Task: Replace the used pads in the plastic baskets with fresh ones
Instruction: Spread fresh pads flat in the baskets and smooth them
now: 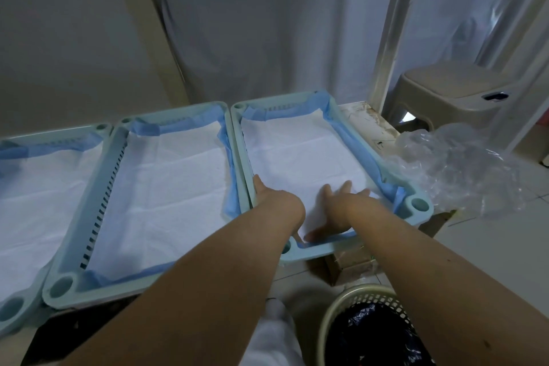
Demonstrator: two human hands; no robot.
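Three pale green plastic baskets stand side by side, each lined with a white pad edged in blue. In the right basket [416,205] my right hand [335,211] lies flat on its pad [297,151], fingers spread and pressing the near end down. My left hand [273,202] is at that basket's left wall, fingers reaching down between the wall and the pad's edge; its fingertips are hidden. The middle basket [98,193] and the left basket [15,306] hold smooth pads [166,187] and nobody touches them.
A crumpled clear plastic bag [457,166] lies right of the right basket. A beige stool [451,95] stands behind it. Below my right arm sits a round mesh bin [335,324] with a dark liner. A curtain hangs behind the baskets.
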